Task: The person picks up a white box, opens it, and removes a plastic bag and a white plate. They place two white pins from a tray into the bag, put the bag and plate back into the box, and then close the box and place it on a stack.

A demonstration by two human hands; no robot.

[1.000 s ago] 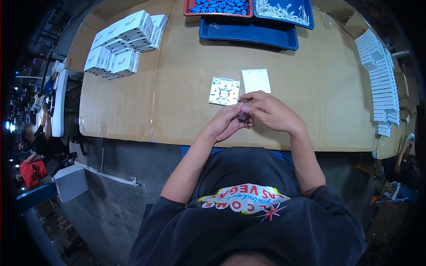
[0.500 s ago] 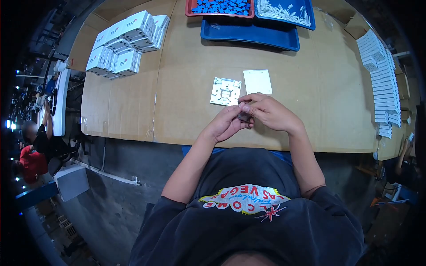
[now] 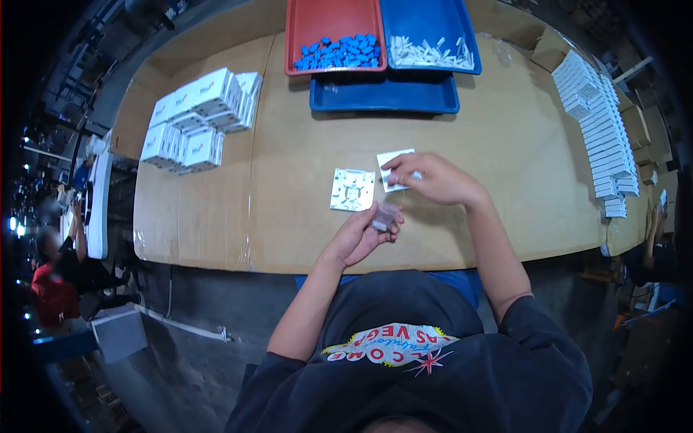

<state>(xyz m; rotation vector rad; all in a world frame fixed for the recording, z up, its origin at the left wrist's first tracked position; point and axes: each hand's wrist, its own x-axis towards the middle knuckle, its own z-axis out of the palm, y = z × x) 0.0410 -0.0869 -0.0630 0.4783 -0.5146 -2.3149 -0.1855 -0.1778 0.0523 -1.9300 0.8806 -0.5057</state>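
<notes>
A small clear plastic bag (image 3: 385,216) with something pale inside is held in my left hand (image 3: 354,239), between the thumb and curled fingers. Just beyond that hand lies a square white plastic tray (image 3: 352,190), its moulded inner side with a central ring facing up. To its right is a flat white cover plate (image 3: 388,160), partly hidden by my right hand (image 3: 437,178). The right hand reaches over the plate, fingers bent and apart from the thumb, fingertips above its surface.
Beyond are a red tray (image 3: 294,43) of blue parts, a blue tray (image 3: 471,61) of white pieces and another blue tray (image 3: 386,99) in front. Stacks of white boxes (image 3: 198,119) stand left; white units (image 3: 603,137) line the right edge. People are at far left.
My hands have separated. The right hand has moved forward over the cover plate, while the left keeps the small bag, now plainly visible. The whole view has shifted, showing more of the trays.
</notes>
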